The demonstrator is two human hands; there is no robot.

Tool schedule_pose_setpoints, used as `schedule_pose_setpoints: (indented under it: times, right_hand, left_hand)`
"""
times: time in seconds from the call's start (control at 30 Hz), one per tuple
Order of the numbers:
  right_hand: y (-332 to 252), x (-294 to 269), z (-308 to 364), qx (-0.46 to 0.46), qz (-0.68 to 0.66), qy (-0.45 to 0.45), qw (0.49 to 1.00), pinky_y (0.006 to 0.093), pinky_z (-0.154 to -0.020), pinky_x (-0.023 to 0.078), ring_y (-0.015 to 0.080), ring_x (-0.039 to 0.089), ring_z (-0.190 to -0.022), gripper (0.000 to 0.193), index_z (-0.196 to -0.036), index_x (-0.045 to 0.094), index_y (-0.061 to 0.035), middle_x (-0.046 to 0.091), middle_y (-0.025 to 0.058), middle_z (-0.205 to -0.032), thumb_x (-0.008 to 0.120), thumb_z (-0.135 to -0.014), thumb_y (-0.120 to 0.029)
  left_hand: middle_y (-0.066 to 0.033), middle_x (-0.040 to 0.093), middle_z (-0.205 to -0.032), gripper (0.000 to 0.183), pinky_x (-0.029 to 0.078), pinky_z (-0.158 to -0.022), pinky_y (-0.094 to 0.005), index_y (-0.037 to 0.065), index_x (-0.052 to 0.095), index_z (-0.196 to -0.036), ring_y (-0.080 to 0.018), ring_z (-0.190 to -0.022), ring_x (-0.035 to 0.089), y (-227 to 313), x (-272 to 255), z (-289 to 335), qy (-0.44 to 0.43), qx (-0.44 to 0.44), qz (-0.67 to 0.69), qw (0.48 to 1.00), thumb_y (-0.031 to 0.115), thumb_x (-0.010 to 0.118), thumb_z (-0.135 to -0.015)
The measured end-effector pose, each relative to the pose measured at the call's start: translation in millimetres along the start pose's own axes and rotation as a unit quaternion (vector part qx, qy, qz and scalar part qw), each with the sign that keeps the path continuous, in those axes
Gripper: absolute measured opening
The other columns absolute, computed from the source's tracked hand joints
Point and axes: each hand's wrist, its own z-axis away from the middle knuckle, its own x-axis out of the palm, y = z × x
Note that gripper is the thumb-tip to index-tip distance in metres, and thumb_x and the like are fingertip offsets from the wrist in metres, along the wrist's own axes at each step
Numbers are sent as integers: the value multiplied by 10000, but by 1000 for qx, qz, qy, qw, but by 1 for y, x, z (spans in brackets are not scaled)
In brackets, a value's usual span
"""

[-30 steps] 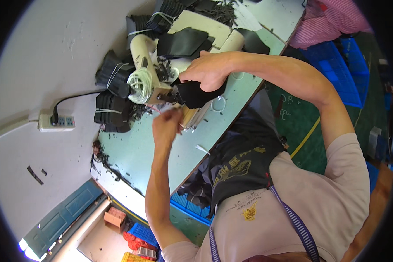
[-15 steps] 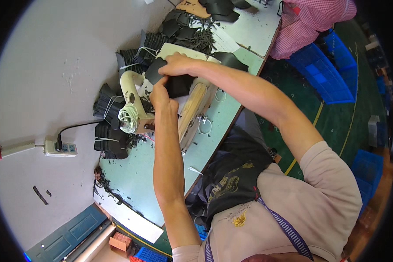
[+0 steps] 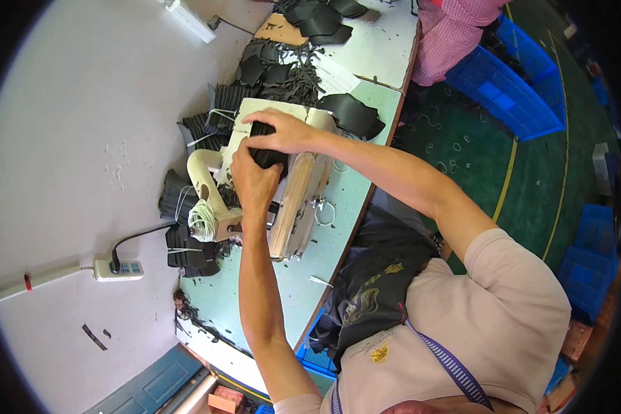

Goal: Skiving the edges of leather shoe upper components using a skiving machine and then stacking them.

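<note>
Head view: your left hand [image 3: 257,181] and right hand [image 3: 284,131] meet over the black pieces [image 3: 268,157], which sit between them on top of the cream machine [image 3: 276,107]. Your left fingers and thumb close around the near part, with the thumb along its right edge. Your right fingers and thumb pinch the far part, the thumb side nearest your left hand. How many pieces lie in the grip you cannot tell, since your hands cover much of them.

Just right of the grip, a wooden strip [image 3: 294,199] runs along the machine's side, and a white ring [image 3: 325,213] hangs near its edge. To the left, the machine's curved arm ends beside a coil of pale cord [image 3: 201,221]. All this stands on the pale green table [image 3: 293,293].

At least 3 tied bundles of black pieces line the wall side; the lowest bundle [image 3: 186,251] carries a white band. Dark scraps [image 3: 293,84] heap beyond the machine, and loose black sheets [image 3: 355,116] lie off its far right corner.

Farther out, a power strip [image 3: 119,270] is on the wall at left, and a blue crate [image 3: 507,93] stands on the green floor at right, near pink checked cloth [image 3: 448,41].
</note>
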Motion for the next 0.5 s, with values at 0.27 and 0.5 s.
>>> schedule_pose_setpoints:
  times: [0.27, 0.5]
  right_hand:
    - [8, -10, 21, 112, -92, 87, 986, 406, -932, 465, 332, 594, -1053, 360, -1058, 629, -32, 627, 208, -1059, 671, -902, -354]
    - [117, -137, 62, 447, 138, 151, 871, 417, -992, 498, 389, 611, -1172, 663, -1242, 610, 32, 639, 267, -1228, 771, -739, -369]
  left_hand:
    - [-222, 639, -1029, 536, 509, -828, -526, 3, 522, -1113, -438, -1004, 608, 35, -11, -7, -146, -48, -176, 972, 269, 780, -726]
    - [-233, 656, -931, 407, 518, -775, -545, 2, 506, -1056, -451, -922, 631, 26, 5, -14, -20, 114, -167, 979, 168, 662, -720]
